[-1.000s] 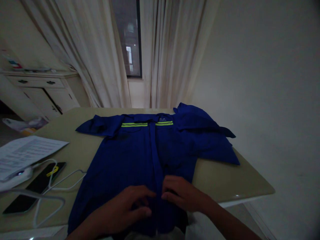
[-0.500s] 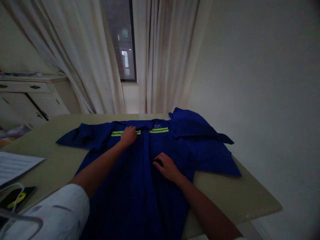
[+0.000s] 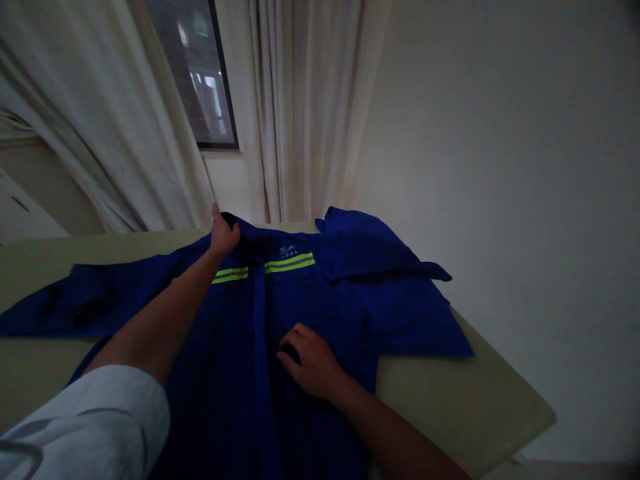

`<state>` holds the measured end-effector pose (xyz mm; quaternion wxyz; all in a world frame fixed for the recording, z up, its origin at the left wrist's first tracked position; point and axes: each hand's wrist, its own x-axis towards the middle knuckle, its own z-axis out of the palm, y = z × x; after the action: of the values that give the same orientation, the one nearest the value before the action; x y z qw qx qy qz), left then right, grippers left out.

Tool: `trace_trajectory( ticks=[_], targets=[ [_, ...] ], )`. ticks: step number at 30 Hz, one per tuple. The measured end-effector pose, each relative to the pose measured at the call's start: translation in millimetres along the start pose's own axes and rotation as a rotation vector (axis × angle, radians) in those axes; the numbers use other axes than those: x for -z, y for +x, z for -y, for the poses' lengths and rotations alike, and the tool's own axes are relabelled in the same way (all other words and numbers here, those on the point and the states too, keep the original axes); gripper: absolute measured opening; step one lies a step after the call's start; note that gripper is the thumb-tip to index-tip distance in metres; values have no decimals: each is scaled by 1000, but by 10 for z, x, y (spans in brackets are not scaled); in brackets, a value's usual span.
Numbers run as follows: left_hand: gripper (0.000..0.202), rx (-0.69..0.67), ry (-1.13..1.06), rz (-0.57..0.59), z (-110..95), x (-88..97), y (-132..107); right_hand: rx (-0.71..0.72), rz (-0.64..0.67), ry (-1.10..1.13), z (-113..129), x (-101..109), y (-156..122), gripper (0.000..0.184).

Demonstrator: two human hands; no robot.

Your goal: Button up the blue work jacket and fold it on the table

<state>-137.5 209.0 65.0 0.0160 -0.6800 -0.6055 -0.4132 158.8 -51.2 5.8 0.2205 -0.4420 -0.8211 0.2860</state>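
Observation:
A dark blue work jacket (image 3: 295,300) lies spread on the table, with two bright yellow-green reflective stripes across its chest. My left hand (image 3: 224,235) is shut on the jacket's collar at the far edge, with one finger sticking up. My right hand (image 3: 307,361) lies on the jacket's front, right of the centre placket, its fingers curled against the cloth. Whether those fingers pinch the cloth is hidden. The jacket's right sleeve (image 3: 380,250) lies folded back on itself, and its left sleeve (image 3: 75,310) stretches out to the left edge of the view.
The tan table top (image 3: 440,393) ends in an edge and corner at lower right. A white sleeve (image 3: 85,427) on my left arm fills the lower left. Long pale curtains (image 3: 300,113) and a dark window (image 3: 193,73) stand beyond the table, with a bare wall at right.
My left hand has moved from the chest stripe up to the collar and gripped it. The left sleeve now reaches further left. The view has swung right, and the paper and phone have left it.

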Motion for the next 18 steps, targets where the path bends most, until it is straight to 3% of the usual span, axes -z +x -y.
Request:
trace_trajectory(
  ticks=[2,7,9,11,15,16,18],
  targets=[
    [55,-53,133,65,-53,-26,-121,5,-2,7,0,-5,1,12],
    [36,-26,508,678,-3,43,-336,-10,-3,-1,34,3,19,11],
    [31,-5,544,767,81,92,-259,-24,4,-21,51,10,25,11],
    [28,-11,513,668,145,130,-140,-34,9,-36,62,18,27,12],
    [43,-24,407,198,126,147,-69,-27,9,-39,56,24,21,12],
    [44,-54,382,157,96,139,-115,-24,9,-37,49,21,21,12],
    [40,-105,368,258,26,113,-263,-17,9,-34,35,13,24,12]
  ],
)
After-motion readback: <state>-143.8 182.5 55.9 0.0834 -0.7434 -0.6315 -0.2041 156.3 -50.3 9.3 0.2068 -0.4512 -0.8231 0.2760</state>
